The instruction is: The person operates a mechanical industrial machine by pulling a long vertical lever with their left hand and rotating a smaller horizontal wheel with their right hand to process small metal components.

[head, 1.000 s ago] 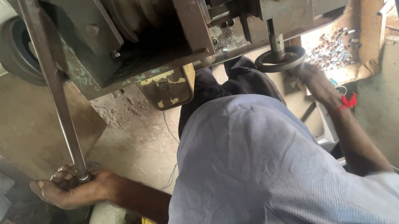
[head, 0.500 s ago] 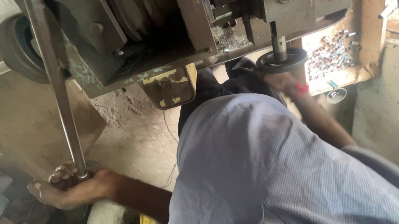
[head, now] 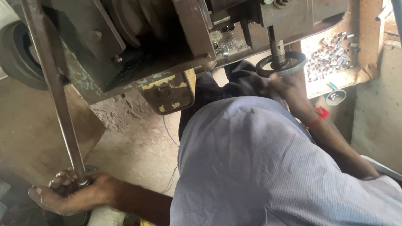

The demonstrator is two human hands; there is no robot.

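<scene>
Below, left hand (head: pixel 69 195) grip curled tight around steel rod (head: pixel 57 101); right hand (head: pixel 288 88) grip against handwheel (head: pixel 281 64), spread unclear.

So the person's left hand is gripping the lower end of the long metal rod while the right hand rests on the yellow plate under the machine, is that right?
Not quite. The head view shows the left hand gripping the lower end of the long metal rod, but the right hand is at the small dark round handwheel, not on the yellow plate under the machine.
</scene>
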